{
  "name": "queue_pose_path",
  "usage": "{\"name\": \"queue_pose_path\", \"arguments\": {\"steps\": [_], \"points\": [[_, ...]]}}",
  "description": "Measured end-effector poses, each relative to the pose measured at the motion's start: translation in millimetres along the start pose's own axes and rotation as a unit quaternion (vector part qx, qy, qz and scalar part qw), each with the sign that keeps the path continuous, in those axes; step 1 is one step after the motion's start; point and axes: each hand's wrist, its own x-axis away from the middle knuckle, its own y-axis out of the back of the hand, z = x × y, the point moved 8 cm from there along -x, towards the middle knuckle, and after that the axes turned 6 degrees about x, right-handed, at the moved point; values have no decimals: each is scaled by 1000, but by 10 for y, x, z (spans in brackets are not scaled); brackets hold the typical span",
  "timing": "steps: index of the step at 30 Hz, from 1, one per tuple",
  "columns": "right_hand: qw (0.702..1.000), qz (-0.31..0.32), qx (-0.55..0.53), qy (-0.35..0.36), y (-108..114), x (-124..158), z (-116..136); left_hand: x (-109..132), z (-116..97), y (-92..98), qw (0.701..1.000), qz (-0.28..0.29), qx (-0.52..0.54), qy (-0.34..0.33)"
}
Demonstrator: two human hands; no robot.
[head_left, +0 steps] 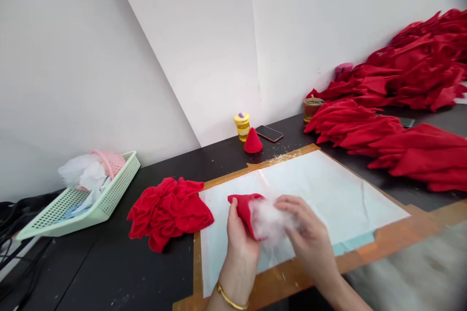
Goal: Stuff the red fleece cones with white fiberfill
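Note:
My left hand (pixel 241 231) is closed around a small red felt cone (pixel 245 211), its open end turned to the right. White stuffing (pixel 269 221) bulges at that opening. Fingers bent, my right hand (pixel 308 228) grips the fluffy stuffing from the right side; its fingertips are slightly blurred. Both hands are over a white sheet (pixel 328 189) taped down on the dark table. A finished-looking red cone (pixel 253 142) stands upright beyond the sheet. To the left of my left hand lies a heap of red fabric pieces (pixel 170 211).
Large piles of red fabric (pixel 412 68) cover the right side. A pale green basket (pixel 120 189) with cloths is at the left. Along the back are a yellow-lidded jar (pixel 242 129), a phone (pixel 270 133) and an amber jar (pixel 312 109). Blurred whitish material (pixel 412 277) fills the lower right.

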Motion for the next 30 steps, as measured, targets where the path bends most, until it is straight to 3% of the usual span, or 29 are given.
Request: {"name": "queue_pose_path", "arguments": {"steps": [3, 6, 10, 13, 18, 23, 27, 30], "points": [[988, 67, 55, 126, -260, 257, 235, 62, 40, 22, 997, -5, 32, 66], [976, 99, 73, 179, -422, 392, 352, 99, 35, 0, 997, 6, 27, 78], [977, 82, 113, 161, -505, 314, 186, 100, -91, 14, 998, -14, -28, -52], [980, 60, 134, 131, -441, 209, 29, 113, -153, -28, 988, 9, -58, -141], [993, 49, 106, 11, -339, 59, -199, 135, -9, -62, 988, 47, -92, -116], [984, 104, 141, 33, -512, 6, -120, 287, 35, -136, 965, 108, -175, -164], [979, 164, 83, 89, -527, 58, 120, 210, -53, 29, 972, 51, -164, -160], [975, 186, 18, 122, -358, 84, 247, 117, -215, 174, 976, -4, -150, -156]]}}
